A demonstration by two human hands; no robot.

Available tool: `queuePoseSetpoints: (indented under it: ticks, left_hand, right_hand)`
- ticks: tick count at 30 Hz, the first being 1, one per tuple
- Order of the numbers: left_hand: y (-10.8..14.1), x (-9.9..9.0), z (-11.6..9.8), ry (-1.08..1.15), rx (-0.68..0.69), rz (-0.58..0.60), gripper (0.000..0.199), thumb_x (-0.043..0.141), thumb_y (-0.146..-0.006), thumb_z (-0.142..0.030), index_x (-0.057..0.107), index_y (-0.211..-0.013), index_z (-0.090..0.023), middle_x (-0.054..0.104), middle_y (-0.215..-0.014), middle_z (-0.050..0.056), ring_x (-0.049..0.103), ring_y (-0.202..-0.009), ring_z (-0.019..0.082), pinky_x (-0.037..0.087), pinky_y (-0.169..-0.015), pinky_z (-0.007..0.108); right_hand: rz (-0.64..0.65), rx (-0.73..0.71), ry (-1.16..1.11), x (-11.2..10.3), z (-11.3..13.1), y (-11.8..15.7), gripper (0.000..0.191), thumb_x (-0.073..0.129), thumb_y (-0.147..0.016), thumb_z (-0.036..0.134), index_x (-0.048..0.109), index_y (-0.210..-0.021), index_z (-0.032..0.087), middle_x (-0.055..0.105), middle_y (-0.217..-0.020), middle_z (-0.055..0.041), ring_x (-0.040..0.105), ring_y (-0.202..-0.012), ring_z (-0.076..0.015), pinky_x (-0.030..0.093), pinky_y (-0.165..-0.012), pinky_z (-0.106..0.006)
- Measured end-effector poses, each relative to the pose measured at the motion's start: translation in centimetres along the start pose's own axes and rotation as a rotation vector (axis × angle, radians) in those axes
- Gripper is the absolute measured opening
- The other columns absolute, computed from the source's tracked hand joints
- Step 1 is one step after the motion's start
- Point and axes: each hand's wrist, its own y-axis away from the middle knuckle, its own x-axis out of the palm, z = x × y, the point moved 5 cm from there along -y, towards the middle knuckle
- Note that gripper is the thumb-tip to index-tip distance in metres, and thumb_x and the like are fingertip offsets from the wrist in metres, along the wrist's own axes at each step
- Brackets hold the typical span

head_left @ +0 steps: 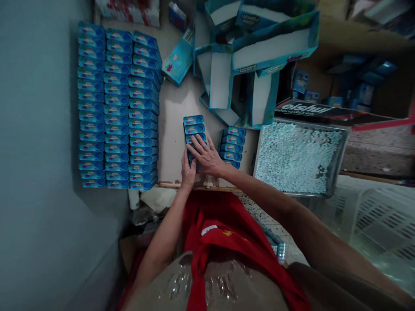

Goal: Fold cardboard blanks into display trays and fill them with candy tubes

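On the white tabletop in front of me lies a short column of small blue candy boxes (194, 129), overlapping one another. My left hand (188, 172) is at the near end of this column, its fingers along the left side and its thumb at the front, gripping the nearest boxes. Across the top of the same column rests my right hand (210, 160), fingers stretched out and slightly apart, touching the boxes. The nearest boxes are partly hidden under both hands. Just right of them stands a second short column of similar blue boxes (234, 148).
Three long rows of blue boxes (117, 112) stand at the left, near the wall (39, 129). Empty blue display cartons (220, 82) are piled at the back. A metal tray (339, 168) of pale blue pellets sits right, before a cardboard box (340, 114).
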Motion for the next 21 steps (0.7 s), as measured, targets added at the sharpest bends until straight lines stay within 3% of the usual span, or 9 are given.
queuePoseSetpoints:
  ticks: [2, 5, 8, 11, 14, 17, 19, 21]
  left_hand:
    - [-1.2, -2.0, -1.5, 0.002, -0.045, -0.038, 0.087, 0.070, -0.091, -0.076, 0.054, -0.157, -0.021, 0.054, -0.164, 0.020, 0.049, -0.156, 0.034, 0.038, -0.131, 0.049]
    - [-5.6, -3.4, -4.7, -0.072, 0.061, -0.082, 0.089, 0.076, -0.089, -0.072, 0.049, -0.161, -0.027, 0.055, -0.162, 0.018, 0.053, -0.153, 0.033, 0.042, -0.128, 0.049]
    - [-11.0, -1.1, -6.6, -0.127, 0.153, 0.017, 0.100, 0.089, -0.079, -0.067, 0.048, -0.160, -0.026, 0.051, -0.164, 0.017, 0.053, -0.152, 0.033, 0.043, -0.127, 0.048]
    - [-14.0, 1.6, -6.7, -0.125, 0.150, 0.068, 0.097, 0.093, -0.073, -0.063, 0.051, -0.151, -0.024, 0.057, -0.155, 0.015, 0.062, -0.139, 0.031, 0.049, -0.122, 0.045]
    - [-14.5, 2.6, -6.4, -0.108, 0.112, 0.074, 0.091, 0.091, -0.076, -0.062, 0.050, -0.147, -0.023, 0.062, -0.145, 0.014, 0.068, -0.126, 0.028, 0.055, -0.114, 0.042]
    - [-13.8, 2.4, -6.9, -0.114, 0.049, 0.091, 0.095, 0.092, -0.076, -0.058, 0.045, -0.153, -0.024, 0.061, -0.148, 0.014, 0.068, -0.127, 0.027, 0.055, -0.115, 0.042]
    - [-12.2, 1.7, -7.7, -0.161, 0.019, 0.011, 0.098, 0.094, -0.076, -0.053, 0.043, -0.155, -0.025, 0.058, -0.154, 0.016, 0.065, -0.133, 0.029, 0.051, -0.120, 0.044]
    - [-8.5, 0.5, -8.6, -0.239, 0.008, -0.178, 0.089, 0.092, -0.080, -0.050, 0.046, -0.152, -0.026, 0.057, -0.156, 0.017, 0.060, -0.141, 0.030, 0.046, -0.124, 0.046]
  right_hand:
    - [-0.092, 0.081, -0.083, -1.6, -0.8, 1.9, 0.093, 0.071, -0.095, 0.057, 0.035, -0.173, 0.021, 0.014, -0.184, -0.0175, 0.006, -0.171, -0.0399, 0.011, -0.135, -0.066]
    - [-0.394, 0.395, -0.173, -3.4, -3.8, 6.2, 0.074, 0.060, -0.103, 0.054, 0.041, -0.168, 0.023, 0.022, -0.181, -0.0174, 0.016, -0.170, -0.0361, 0.024, -0.134, -0.061]
    - [-0.562, 0.658, -0.247, -2.9, -7.2, 9.5, 0.075, 0.065, -0.100, 0.053, 0.043, -0.165, 0.023, 0.027, -0.178, -0.0200, 0.027, -0.165, -0.0374, 0.033, -0.131, -0.059]
    - [-0.645, 0.686, -0.296, -2.6, -10.4, 10.0, 0.076, 0.068, -0.097, 0.057, 0.047, -0.161, 0.024, 0.032, -0.174, -0.0199, 0.034, -0.162, -0.0374, 0.040, -0.127, -0.060]
    - [-0.746, 0.616, -0.313, -3.9, -13.6, 10.0, 0.059, 0.061, -0.101, 0.059, 0.059, -0.148, 0.024, 0.051, -0.160, -0.0188, 0.047, -0.154, -0.0325, 0.045, -0.124, -0.058]
    - [-0.764, 0.557, -0.359, -5.4, -15.9, 10.6, 0.044, 0.055, -0.104, 0.058, 0.069, -0.128, 0.024, 0.071, -0.132, -0.0161, 0.066, -0.130, -0.0293, 0.054, -0.114, -0.053]
    - [-0.746, 0.539, -0.374, -6.4, -16.5, 11.2, 0.041, 0.052, -0.106, 0.057, 0.073, -0.117, 0.024, 0.077, -0.116, -0.0136, 0.072, -0.113, -0.0285, 0.058, -0.105, -0.051]
    - [-0.710, 0.495, -0.376, -7.9, -16.1, 11.0, 0.039, 0.051, -0.107, 0.055, 0.074, -0.111, 0.025, 0.080, -0.109, -0.0116, 0.073, -0.107, -0.0279, 0.059, -0.102, -0.049]
